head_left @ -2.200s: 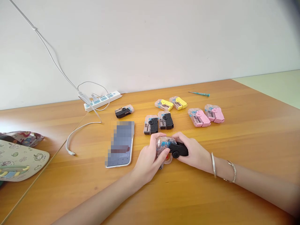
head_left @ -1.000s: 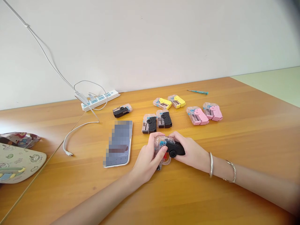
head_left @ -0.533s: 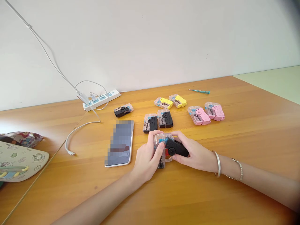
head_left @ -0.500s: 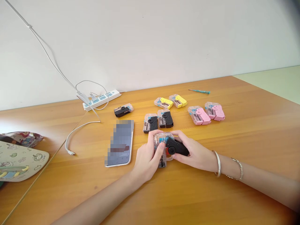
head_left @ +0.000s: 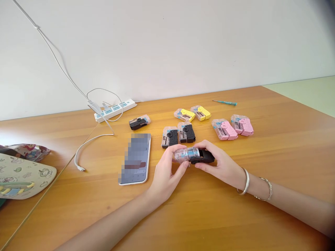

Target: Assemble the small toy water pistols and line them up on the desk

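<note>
My left hand (head_left: 167, 172) pinches the clear plastic end of a black-and-clear folding toy gun (head_left: 193, 155), thumb in front and fingers behind. Closed round its black end is my right hand (head_left: 218, 162). The toy is held edge-up, with blue parts showing through the clear shell; its underside is hidden. Just beyond lie two folded black toy guns, one on the left (head_left: 169, 136) and one on the right (head_left: 186, 132). My left hand is also near a phone (head_left: 136, 158) with a blurred screen.
Farther back lie another black toy gun (head_left: 140, 122), two yellow ones (head_left: 185, 115) and two pink ones (head_left: 225, 129). A teal screwdriver (head_left: 225, 103) lies near the wall. At left are a power strip (head_left: 115, 109), a white cable (head_left: 78, 153) and a patterned bag (head_left: 26, 177).
The toy gun in my hands has turned from label-side up, with its lower clear part and red trigger showing, to edge-up with its parts in line. The view has shifted slightly.
</note>
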`<state>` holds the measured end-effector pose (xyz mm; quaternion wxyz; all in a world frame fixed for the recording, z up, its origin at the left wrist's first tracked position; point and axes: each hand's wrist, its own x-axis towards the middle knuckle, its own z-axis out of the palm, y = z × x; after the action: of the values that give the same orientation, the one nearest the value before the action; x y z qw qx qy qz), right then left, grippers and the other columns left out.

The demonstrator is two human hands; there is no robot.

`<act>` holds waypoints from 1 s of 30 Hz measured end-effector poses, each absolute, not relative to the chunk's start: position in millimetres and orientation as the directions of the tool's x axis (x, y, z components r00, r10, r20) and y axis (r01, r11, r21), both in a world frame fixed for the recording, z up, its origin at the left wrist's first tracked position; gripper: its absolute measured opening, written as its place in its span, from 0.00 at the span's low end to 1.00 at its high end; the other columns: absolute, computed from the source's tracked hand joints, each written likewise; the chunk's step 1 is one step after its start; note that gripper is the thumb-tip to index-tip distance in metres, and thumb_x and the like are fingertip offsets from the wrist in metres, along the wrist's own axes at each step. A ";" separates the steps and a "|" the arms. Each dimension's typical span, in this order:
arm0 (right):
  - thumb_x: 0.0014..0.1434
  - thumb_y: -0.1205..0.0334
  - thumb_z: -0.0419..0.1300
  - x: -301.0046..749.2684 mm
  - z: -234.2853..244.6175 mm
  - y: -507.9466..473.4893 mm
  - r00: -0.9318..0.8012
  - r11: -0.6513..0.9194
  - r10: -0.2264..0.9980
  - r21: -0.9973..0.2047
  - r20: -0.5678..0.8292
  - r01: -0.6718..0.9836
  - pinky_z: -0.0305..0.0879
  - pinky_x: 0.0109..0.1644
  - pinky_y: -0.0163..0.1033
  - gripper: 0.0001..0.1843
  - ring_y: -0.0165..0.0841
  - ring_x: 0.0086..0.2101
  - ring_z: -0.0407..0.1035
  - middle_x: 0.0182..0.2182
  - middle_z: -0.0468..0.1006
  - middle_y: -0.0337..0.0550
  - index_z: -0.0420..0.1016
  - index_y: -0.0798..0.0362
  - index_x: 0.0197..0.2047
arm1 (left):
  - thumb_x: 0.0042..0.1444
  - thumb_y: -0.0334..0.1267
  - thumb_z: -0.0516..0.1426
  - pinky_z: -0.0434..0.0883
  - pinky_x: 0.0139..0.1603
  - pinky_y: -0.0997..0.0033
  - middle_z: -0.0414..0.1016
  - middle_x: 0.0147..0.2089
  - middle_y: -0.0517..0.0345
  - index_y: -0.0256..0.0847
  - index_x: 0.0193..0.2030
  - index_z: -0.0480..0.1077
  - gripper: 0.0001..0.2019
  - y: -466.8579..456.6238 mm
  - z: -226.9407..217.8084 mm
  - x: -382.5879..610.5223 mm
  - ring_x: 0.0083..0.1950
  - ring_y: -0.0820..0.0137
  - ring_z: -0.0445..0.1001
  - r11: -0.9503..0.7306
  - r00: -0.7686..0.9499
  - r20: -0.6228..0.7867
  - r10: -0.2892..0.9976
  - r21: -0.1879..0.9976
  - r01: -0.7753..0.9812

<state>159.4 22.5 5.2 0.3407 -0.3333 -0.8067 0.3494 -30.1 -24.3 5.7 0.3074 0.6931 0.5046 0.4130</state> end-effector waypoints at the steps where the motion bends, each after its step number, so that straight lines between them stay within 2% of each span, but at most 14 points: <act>1: 0.57 0.63 0.60 159.4 5.6 22.6 -0.534 0.576 0.760 -0.764 0.370 0.290 0.68 0.46 0.43 0.15 0.38 0.42 0.69 0.42 0.72 0.44 0.65 0.48 0.48 | 0.60 0.33 0.53 0.67 0.47 0.69 0.70 0.47 0.57 0.45 0.50 0.61 0.12 -23.8 5.5 -30.1 0.46 0.67 0.70 -0.348 0.153 0.313 0.937 0.822 0.451; 5: 0.57 0.67 0.59 159.4 6.1 22.4 -0.505 0.714 0.669 -0.662 0.546 0.230 0.69 0.46 0.43 0.13 0.37 0.42 0.68 0.40 0.71 0.45 0.68 0.48 0.46 | 0.58 0.28 0.55 0.68 0.47 0.69 0.72 0.43 0.57 0.44 0.45 0.65 0.10 -21.9 5.5 -30.7 0.46 0.67 0.70 -0.521 0.200 0.486 0.851 0.730 0.442; 8: 0.58 0.71 0.57 161.0 5.2 22.8 -0.514 0.766 0.612 -0.612 0.601 0.195 0.69 0.47 0.42 0.14 0.36 0.44 0.69 0.41 0.72 0.45 0.68 0.49 0.46 | 0.55 0.25 0.57 0.68 0.47 0.68 0.73 0.42 0.58 0.45 0.43 0.67 0.12 -21.1 5.9 -31.5 0.46 0.67 0.70 -0.625 0.230 0.589 0.775 0.657 0.422; 13: 0.57 0.75 0.56 163.9 4.0 23.5 -0.526 0.825 0.541 -0.537 0.657 0.178 0.72 0.45 0.39 0.16 0.34 0.43 0.70 0.42 0.72 0.46 0.68 0.49 0.47 | 0.55 0.22 0.56 0.69 0.48 0.65 0.73 0.43 0.56 0.45 0.41 0.70 0.13 -20.3 5.4 -32.7 0.47 0.66 0.70 -0.711 0.258 0.675 0.691 0.571 0.411; 19: 0.58 0.77 0.53 162.9 7.1 23.3 -0.505 0.895 0.439 -0.411 0.743 0.173 0.72 0.47 0.42 0.16 0.35 0.44 0.71 0.41 0.73 0.45 0.69 0.47 0.45 | 0.54 0.18 0.55 0.69 0.52 0.63 0.73 0.44 0.57 0.46 0.40 0.71 0.16 -20.4 2.6 -33.4 0.51 0.66 0.67 -0.745 0.270 0.711 0.649 0.524 0.412; 25: 0.58 0.78 0.53 164.7 6.0 25.6 -0.528 0.908 0.413 -0.381 0.742 0.175 0.72 0.49 0.44 0.17 0.35 0.44 0.71 0.41 0.73 0.45 0.70 0.48 0.44 | 0.51 0.15 0.55 0.69 0.52 0.66 0.74 0.43 0.59 0.45 0.38 0.71 0.19 -19.7 0.3 -33.9 0.51 0.67 0.67 -0.746 0.271 0.710 0.650 0.530 0.403; 30: 0.58 0.79 0.52 166.4 3.2 27.8 -0.558 0.921 0.381 -0.354 0.737 0.162 0.72 0.49 0.45 0.19 0.35 0.45 0.70 0.43 0.71 0.45 0.69 0.47 0.46 | 0.51 0.15 0.55 0.69 0.51 0.65 0.73 0.43 0.59 0.46 0.38 0.71 0.18 -20.4 0.7 -34.0 0.50 0.67 0.67 -0.749 0.278 0.710 0.647 0.522 0.409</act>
<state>166.4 27.8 3.2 0.4437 -0.1554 -0.8739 0.1238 -34.0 -20.4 0.7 0.1191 0.7905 0.3338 0.4995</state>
